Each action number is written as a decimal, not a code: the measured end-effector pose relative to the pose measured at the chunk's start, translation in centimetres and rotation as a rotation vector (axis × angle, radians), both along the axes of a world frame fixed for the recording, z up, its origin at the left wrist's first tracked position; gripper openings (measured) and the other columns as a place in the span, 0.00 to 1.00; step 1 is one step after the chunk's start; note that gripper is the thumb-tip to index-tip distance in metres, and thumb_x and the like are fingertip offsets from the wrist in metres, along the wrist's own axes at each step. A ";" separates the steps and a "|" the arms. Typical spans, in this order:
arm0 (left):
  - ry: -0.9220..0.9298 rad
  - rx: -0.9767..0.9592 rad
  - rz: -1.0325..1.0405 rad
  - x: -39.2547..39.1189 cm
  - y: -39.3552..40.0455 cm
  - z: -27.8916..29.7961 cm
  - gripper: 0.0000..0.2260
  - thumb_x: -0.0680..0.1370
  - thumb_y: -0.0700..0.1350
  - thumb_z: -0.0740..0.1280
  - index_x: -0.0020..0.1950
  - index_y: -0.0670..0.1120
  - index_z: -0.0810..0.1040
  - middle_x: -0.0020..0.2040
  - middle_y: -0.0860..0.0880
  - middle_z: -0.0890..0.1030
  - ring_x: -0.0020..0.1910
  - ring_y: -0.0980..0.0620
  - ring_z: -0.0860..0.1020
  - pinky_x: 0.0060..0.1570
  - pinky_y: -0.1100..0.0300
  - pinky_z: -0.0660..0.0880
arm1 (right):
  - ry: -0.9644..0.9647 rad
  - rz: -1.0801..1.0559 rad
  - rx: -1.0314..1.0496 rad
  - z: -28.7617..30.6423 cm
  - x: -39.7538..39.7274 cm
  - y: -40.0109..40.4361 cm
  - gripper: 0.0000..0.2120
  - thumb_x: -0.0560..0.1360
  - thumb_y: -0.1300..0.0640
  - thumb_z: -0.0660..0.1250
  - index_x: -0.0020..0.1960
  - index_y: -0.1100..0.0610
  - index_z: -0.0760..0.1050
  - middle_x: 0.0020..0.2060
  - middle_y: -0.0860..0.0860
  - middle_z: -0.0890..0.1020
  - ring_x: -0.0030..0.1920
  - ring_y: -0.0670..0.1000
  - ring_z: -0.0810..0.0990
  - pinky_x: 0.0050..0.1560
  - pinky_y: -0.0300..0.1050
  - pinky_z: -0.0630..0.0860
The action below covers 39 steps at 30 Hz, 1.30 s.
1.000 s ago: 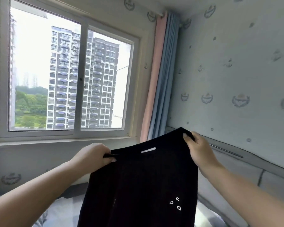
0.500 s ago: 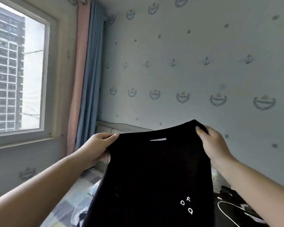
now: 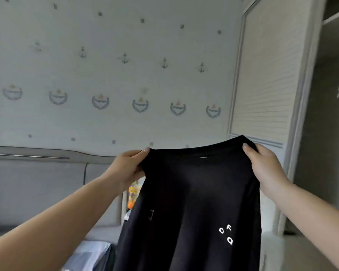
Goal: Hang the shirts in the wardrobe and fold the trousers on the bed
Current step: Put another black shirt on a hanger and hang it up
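A person's two bare arms reach forward and hold up a black cotton shirt (image 3: 194, 202) by its top edge, so the cloth hangs flat and fills the lower middle of the view. The left hand (image 3: 128, 169) pinches the shirt's upper left corner, thumb on the near side and fingers curled behind the fabric. The right hand (image 3: 264, 169) has the same kind of grip on the upper right corner, thumb pressed on the near side. A small white label (image 3: 203, 157) shows just below the neckline, and three small white letters (image 3: 225, 234) sit on the lower right of the cloth. Behind the shirt is a pale blue wallpapered wall (image 3: 110, 75) printed with rows of small anchors and wreathed crests. Low on the left stands a grey padded headboard (image 3: 37, 173) against that wall, with a corner of light bedding (image 3: 90, 253) below it. An orange and yellow object (image 3: 132, 194), too hidden to identify, peeks out between the left wrist and the shirt's edge. On the right rises a white wardrobe (image 3: 309, 94) with a slatted door (image 3: 266, 75), its dark interior open at the far right edge. The shirt is held in the air just left of that wardrobe, touching only the hands.
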<state>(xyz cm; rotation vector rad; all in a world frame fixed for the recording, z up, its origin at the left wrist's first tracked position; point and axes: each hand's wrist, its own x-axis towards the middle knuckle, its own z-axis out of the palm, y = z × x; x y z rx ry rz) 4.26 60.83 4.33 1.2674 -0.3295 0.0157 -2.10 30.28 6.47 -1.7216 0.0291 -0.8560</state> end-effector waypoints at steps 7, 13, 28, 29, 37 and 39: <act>-0.017 -0.079 -0.201 2.4 -20.1 2.0 0.09 0.80 0.44 0.64 0.46 0.39 0.79 0.28 0.53 0.80 0.24 0.60 0.77 0.30 0.68 0.76 | -0.034 -0.251 0.003 1.9 -4.6 -16.2 0.10 0.78 0.48 0.64 0.43 0.51 0.80 0.48 0.55 0.83 0.51 0.54 0.81 0.58 0.56 0.76; 0.045 -0.218 -0.382 3.2 -34.0 2.7 0.07 0.79 0.42 0.66 0.44 0.40 0.79 0.35 0.48 0.83 0.31 0.56 0.82 0.33 0.65 0.79 | -0.054 -0.444 -0.017 2.9 -8.0 -26.9 0.12 0.79 0.49 0.61 0.48 0.56 0.78 0.49 0.58 0.82 0.53 0.59 0.81 0.57 0.58 0.76; 0.138 -0.389 -0.750 6.1 -58.9 8.0 0.05 0.77 0.44 0.69 0.43 0.44 0.81 0.37 0.50 0.83 0.33 0.55 0.83 0.32 0.64 0.78 | -0.175 -0.924 -0.107 7.5 -9.5 -44.2 0.15 0.79 0.50 0.59 0.41 0.61 0.70 0.37 0.54 0.71 0.38 0.52 0.70 0.40 0.45 0.67; 0.144 -0.401 -0.780 6.6 -60.4 8.4 0.04 0.77 0.43 0.69 0.43 0.44 0.81 0.37 0.50 0.83 0.33 0.56 0.83 0.31 0.64 0.78 | -0.177 -0.952 -0.124 7.9 -9.3 -45.1 0.14 0.79 0.50 0.59 0.41 0.60 0.71 0.37 0.55 0.72 0.38 0.52 0.71 0.40 0.45 0.67; 0.113 -0.458 -0.966 11.3 -71.2 13.2 0.10 0.79 0.33 0.62 0.55 0.43 0.79 0.44 0.46 0.80 0.39 0.54 0.81 0.35 0.63 0.81 | -0.175 -1.124 -0.204 11.7 -6.0 -52.7 0.15 0.79 0.50 0.59 0.42 0.61 0.75 0.37 0.52 0.76 0.39 0.50 0.75 0.41 0.45 0.72; 0.092 -0.469 -1.000 12.4 -73.2 14.2 0.14 0.79 0.31 0.60 0.59 0.43 0.78 0.45 0.46 0.81 0.40 0.53 0.80 0.39 0.62 0.81 | -0.178 -1.150 -0.225 12.4 -5.3 -54.3 0.15 0.79 0.50 0.60 0.44 0.61 0.76 0.38 0.52 0.78 0.40 0.50 0.76 0.41 0.45 0.72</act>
